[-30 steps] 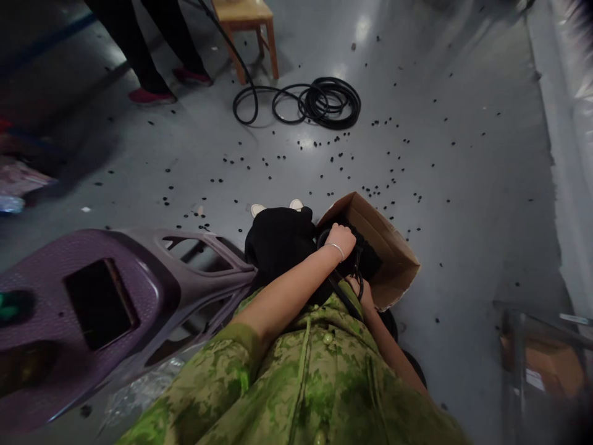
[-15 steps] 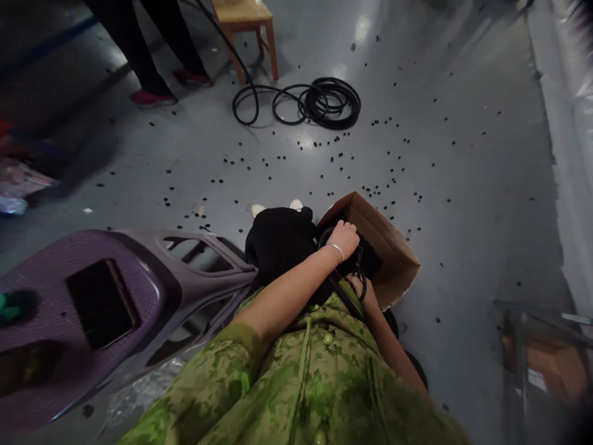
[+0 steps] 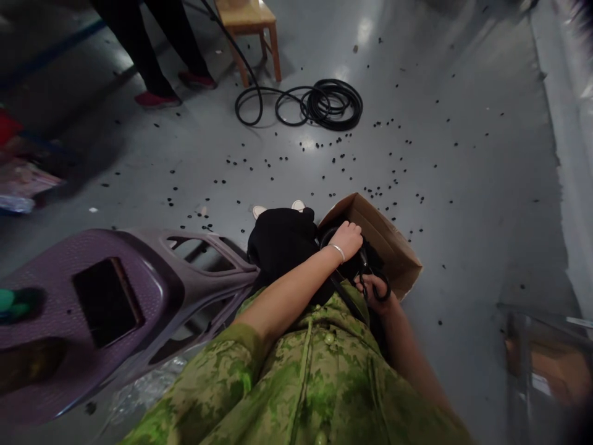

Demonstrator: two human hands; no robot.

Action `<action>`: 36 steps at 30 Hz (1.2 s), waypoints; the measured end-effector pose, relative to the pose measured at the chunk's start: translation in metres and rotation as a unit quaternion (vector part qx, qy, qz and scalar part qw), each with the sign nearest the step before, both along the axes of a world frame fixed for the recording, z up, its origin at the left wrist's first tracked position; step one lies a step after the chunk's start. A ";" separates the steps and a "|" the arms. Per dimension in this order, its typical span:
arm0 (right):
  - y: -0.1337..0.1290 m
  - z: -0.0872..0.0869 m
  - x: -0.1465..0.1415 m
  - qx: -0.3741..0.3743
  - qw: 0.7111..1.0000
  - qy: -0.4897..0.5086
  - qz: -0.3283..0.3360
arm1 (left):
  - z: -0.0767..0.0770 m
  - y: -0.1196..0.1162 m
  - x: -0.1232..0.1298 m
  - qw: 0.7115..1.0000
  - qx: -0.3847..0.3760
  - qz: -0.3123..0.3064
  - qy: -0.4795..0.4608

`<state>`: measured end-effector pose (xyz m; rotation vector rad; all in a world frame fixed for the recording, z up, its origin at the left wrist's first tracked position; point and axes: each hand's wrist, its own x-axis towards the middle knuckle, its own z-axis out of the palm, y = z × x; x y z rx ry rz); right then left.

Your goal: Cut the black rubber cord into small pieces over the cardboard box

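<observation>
My left hand (image 3: 347, 240), with a bracelet at its wrist, is closed around a black hose (image 3: 328, 235) above my lap. Its fingers rest at the mouth of an open cardboard box (image 3: 393, 244). Lower and to the right, my right hand (image 3: 376, 288) grips black-handled scissors (image 3: 383, 293). The blades point up toward the left hand and are partly lost against the dark contents of the box. How the blades meet the hose is too dark to tell.
A purple plastic stool (image 3: 160, 296) with a phone (image 3: 109, 301) on it stands at my left. Ahead lies a coiled black hose (image 3: 340, 105) near a wooden chair (image 3: 245, 15). Small black rings dot the floor. Another person's legs (image 3: 152, 55) show at upper left.
My right hand has shifted right and slightly outward with the scissors, whose handles now show more clearly. My left hand has barely moved. The whole view has shifted slightly.
</observation>
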<state>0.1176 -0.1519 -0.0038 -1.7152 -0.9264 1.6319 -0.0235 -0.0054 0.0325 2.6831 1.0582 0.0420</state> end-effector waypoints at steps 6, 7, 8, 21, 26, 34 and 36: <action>-0.003 0.000 0.005 -0.032 0.999 0.044 -0.005 | -0.001 0.001 0.000 1.000 0.007 -0.003 0.015; -0.002 0.000 0.004 -0.048 0.998 0.038 -0.006 | -0.001 0.001 0.000 1.000 0.008 -0.011 0.016; 0.000 0.000 0.002 -0.060 0.998 0.031 -0.005 | 0.000 0.001 0.000 1.000 0.007 -0.019 0.015; -0.005 0.016 0.014 -0.093 0.990 0.096 -0.040 | -0.002 0.002 -0.001 0.997 -0.070 -0.006 0.032; -0.003 0.019 -0.004 -0.042 0.997 -0.009 -0.064 | 0.003 0.006 -0.003 0.986 -0.142 0.067 0.062; -0.003 0.018 -0.017 0.023 0.980 -0.196 0.001 | 0.012 0.015 -0.007 0.954 -0.239 0.170 0.064; -0.004 0.013 -0.016 0.030 0.976 -0.215 0.002 | 0.011 0.016 -0.008 0.951 -0.250 0.174 0.062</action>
